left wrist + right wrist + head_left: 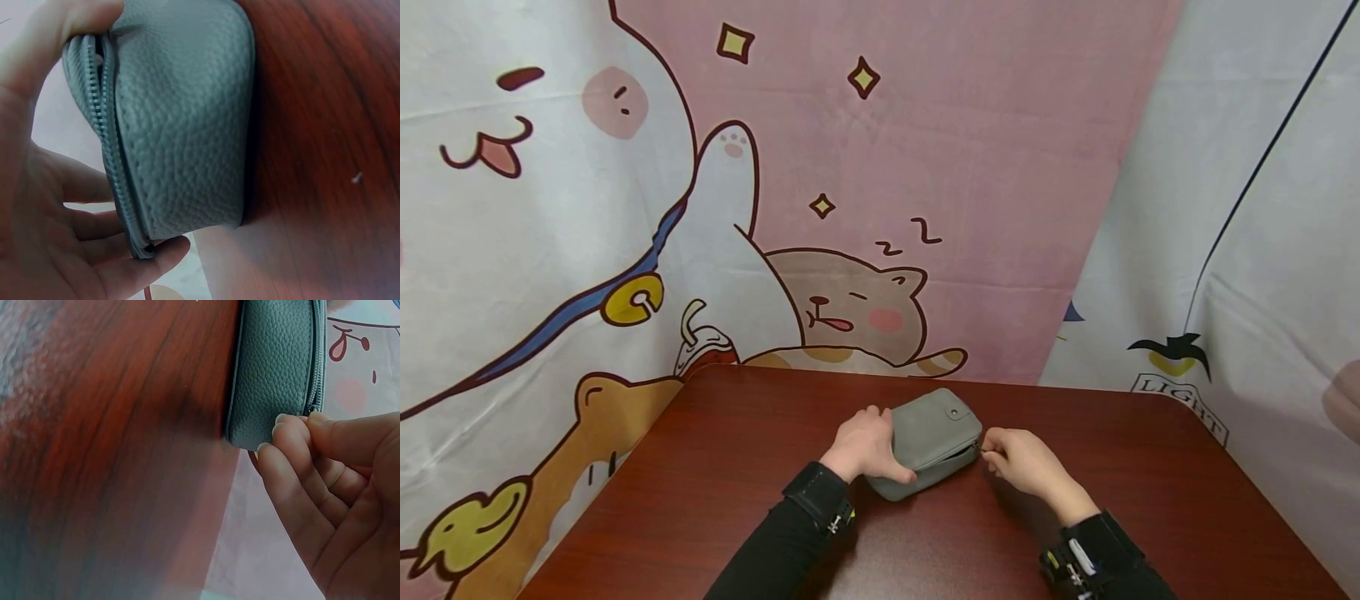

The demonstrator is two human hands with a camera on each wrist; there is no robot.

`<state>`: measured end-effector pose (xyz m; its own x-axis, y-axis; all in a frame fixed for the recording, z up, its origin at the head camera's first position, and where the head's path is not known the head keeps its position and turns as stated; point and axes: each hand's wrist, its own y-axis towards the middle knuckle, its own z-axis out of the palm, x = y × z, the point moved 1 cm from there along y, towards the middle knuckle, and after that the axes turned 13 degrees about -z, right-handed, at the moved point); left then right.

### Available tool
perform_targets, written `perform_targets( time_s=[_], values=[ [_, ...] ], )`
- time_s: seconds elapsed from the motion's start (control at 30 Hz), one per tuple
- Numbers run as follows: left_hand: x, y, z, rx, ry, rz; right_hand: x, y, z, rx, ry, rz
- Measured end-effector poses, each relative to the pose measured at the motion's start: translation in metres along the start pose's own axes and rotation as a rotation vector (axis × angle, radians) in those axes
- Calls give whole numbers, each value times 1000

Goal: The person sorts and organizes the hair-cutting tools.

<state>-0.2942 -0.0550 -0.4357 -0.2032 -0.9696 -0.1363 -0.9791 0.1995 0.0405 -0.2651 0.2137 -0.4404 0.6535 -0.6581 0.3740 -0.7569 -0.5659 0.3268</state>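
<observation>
A grey-green pebbled leather zip pouch [928, 427] lies on the table, a snap-like stud on its upper face. My left hand [867, 446] grips its left end, thumb on the near side and fingers round the far side. In the left wrist view, the zipper [107, 134] shows its teeth parted near the thumb. My right hand [1028, 462] is at the pouch's right end, pinching the zipper pull between thumb and fingertips. The fingers mostly hide the pull in the right wrist view, where the zipper teeth [319, 356] run up to them.
The reddish-brown wooden table [760, 425] has its far edge just behind the pouch. A cartoon-printed cloth [985, 167] hangs behind it, with a pale cloth [1285, 250] on the right. Black bands with small devices sit on both wrists.
</observation>
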Motion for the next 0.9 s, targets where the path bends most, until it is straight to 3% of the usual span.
perform_targets(
  time_s=[0.37,0.9],
  values=[
    [1,0,-1,29,8,7,0,-3,0,11,25,-27],
    [1,-1,-1,17,28,19,2,-2,-1,23,77,-76]
  ],
)
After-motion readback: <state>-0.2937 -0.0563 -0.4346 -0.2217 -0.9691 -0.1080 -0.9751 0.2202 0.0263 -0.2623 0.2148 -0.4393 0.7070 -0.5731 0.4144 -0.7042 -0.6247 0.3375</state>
